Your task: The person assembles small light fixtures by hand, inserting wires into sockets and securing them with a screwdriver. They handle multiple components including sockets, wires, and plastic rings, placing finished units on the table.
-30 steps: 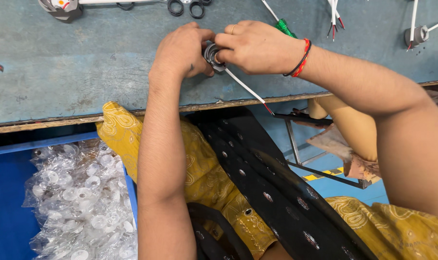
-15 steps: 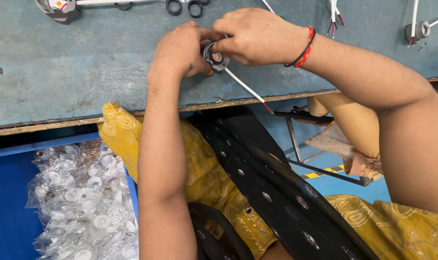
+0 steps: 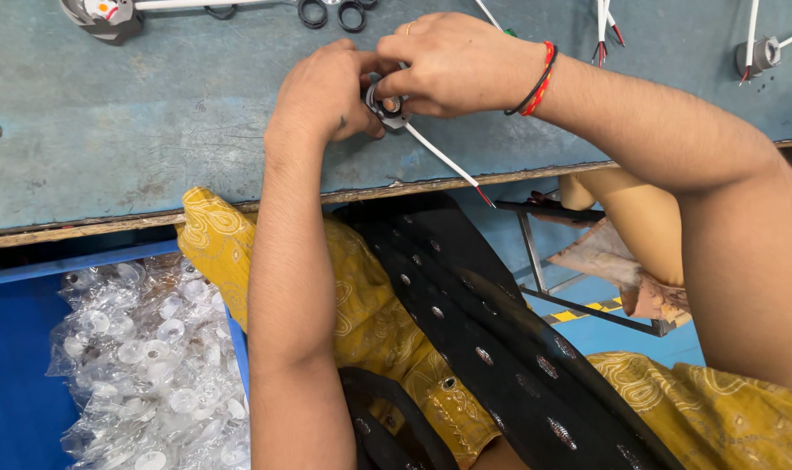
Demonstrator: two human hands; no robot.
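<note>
Together, the left hand (image 3: 326,91) and right hand (image 3: 457,65) pinch a small round grey metal fitting (image 3: 389,103) with white wires (image 3: 444,161), just above the worn blue-grey bench (image 3: 152,130) near its front edge.

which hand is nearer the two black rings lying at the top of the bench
Right. The right hand sits just below and to the right of the black rings; the left hand lies lower, farther beneath them. Both grip a small round part.

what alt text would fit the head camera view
Both hands, left hand and right hand, grip a small round metal part with a white wire over a worn blue-green workbench; a bag of clear plastic pieces sits below.
</note>
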